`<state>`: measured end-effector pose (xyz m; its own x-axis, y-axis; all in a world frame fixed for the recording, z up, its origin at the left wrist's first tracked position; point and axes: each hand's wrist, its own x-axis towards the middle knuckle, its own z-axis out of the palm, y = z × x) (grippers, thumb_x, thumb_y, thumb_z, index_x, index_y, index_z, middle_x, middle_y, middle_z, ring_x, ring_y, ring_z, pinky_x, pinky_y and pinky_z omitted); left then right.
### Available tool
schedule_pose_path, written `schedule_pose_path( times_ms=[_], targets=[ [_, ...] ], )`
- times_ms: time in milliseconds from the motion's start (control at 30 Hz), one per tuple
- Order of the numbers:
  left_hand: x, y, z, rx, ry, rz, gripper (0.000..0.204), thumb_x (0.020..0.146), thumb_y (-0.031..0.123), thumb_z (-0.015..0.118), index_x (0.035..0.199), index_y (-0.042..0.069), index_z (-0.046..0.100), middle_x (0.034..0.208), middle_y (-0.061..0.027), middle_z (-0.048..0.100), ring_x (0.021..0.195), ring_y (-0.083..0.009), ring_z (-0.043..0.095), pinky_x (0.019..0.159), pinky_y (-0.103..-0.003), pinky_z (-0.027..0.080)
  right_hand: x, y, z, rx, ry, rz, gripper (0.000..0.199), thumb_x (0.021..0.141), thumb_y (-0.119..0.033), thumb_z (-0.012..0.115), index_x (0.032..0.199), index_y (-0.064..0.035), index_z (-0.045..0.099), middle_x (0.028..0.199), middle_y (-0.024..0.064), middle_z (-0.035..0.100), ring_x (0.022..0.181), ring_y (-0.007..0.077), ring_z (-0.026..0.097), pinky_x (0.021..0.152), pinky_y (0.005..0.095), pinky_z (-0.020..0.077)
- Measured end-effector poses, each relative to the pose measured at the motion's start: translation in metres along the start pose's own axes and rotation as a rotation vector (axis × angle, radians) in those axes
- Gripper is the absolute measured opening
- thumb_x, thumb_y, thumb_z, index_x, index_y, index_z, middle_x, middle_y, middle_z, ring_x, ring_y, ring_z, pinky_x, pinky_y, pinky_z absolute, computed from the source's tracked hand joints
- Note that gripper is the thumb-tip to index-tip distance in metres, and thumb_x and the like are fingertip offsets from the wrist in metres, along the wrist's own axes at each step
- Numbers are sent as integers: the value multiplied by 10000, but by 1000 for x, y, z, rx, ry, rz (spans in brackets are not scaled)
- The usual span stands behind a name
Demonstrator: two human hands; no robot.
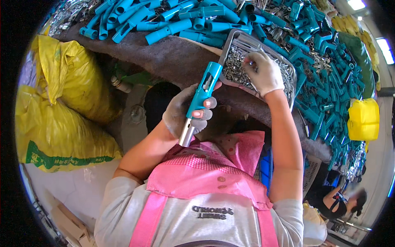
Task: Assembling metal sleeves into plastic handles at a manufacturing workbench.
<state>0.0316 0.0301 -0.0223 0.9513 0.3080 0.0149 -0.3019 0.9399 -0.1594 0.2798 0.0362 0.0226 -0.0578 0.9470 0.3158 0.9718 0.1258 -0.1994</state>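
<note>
My left hand (177, 110), in a grey-stained glove with bare fingertips, is wrapped round a teal tubular housing (201, 95). The housing tilts up to the right and has a slot cut near its upper end. A shiny metal sleeve (187, 133) sticks out of its lower end. Over a metal tray (226, 52) of small silver parts (235, 61), my right hand (265, 74) wears a white glove. Its fingers are curled together at the parts; whatever they pinch is too small to name.
Teal housings (168, 31) lie heaped along the far side of the bench, with more piled at right among loose metal parts. A yellow plastic container (363, 119) stands at the right edge. Full yellow sacks (61, 123) crowd the left. Another person (339, 201) sits at lower right.
</note>
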Motion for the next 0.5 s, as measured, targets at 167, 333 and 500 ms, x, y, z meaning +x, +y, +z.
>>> schedule_pose_path(
  times_ms=[167, 333, 500],
  targets=[
    [6, -1, -8, -19, -124, 4, 403, 982, 301, 327, 1313, 79, 389, 817, -70, 481, 559, -129, 466, 455, -235, 384, -23, -5, -1, 403, 158, 196, 171, 711, -109, 643, 868, -53, 608, 839, 110, 633, 805, 265, 616, 770, 329, 481],
    [16, -3, -9, -102, -186, -15, 356, 976, 274, 347, 1280, 105, 419, 807, -63, 472, 557, -120, 451, 459, -228, 380, -31, -4, 5, 811, 186, 335, 111, 726, -16, 645, 822, -31, 593, 792, 19, 612, 761, 98, 579, 718, 236, 468],
    [20, -3, -12, -180, -245, -47, 377, 972, 281, 350, 1274, 62, 410, 808, -66, 495, 573, -117, 460, 459, -229, 378, -45, -42, -13, 1355, 1, 392, 98, 784, 28, 642, 859, -26, 609, 840, 27, 622, 787, 92, 581, 723, 231, 477]
  ],
)
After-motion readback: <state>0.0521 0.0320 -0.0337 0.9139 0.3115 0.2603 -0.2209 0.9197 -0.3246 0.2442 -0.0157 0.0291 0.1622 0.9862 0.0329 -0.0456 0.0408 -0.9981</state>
